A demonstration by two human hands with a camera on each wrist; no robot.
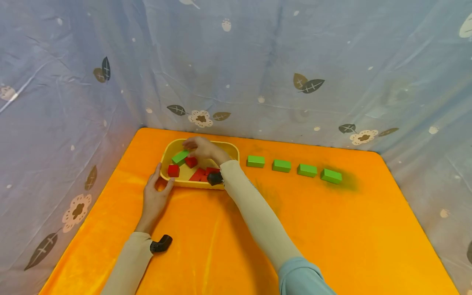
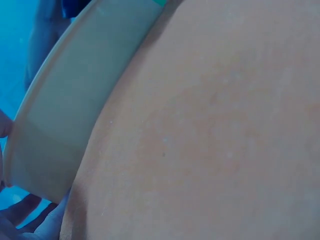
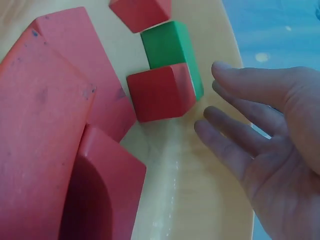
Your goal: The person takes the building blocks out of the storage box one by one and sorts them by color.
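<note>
A yellow plastic tub holds a green block and several red blocks. My left hand holds the tub's near left corner from outside, thumb at the front wall and fingers along the left side. In the left wrist view the tub's wall fills the upper left, and most of that hand is out of sight. My right hand is over the tub with fingers loosely bent and nothing between them. Its fingertips are beside a red block that touches the green block.
Four-sided green blocks stand in a spaced row right of the tub, from the nearest block to the farthest block. An orange cloth covers the table. Behind it hangs a patterned blue-grey curtain.
</note>
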